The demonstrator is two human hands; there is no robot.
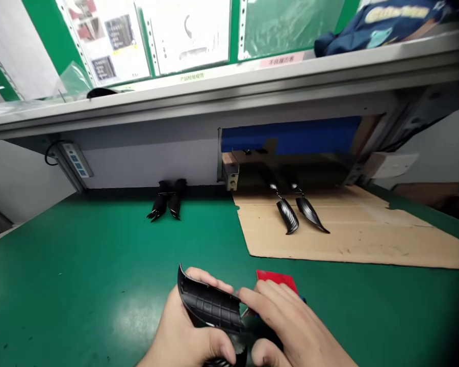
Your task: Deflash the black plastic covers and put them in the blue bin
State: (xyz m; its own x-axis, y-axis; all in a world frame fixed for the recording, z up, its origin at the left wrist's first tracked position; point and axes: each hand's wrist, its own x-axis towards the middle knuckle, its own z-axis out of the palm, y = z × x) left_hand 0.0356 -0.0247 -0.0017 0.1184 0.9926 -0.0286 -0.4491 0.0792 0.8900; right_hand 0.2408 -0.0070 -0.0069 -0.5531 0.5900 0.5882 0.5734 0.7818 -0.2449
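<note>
A black curved plastic part with a ribbed grid on its inner face is tilted up in my left hand, whose fingers and thumb close round it. At the right end of that part is my right hand, its fingers bent around something mostly hidden; a thin shiny edge shows by the fingertips. Below, another black piece shows between my thumbs, and I cannot tell whether it joins the first. A flat red object lies beyond my right hand, partly covered by it.
Two black parts lie on a cardboard sheet at right, below a blue-edged opening. More black parts rest at the back of the green table. A shelf crosses above; a power strip hangs left.
</note>
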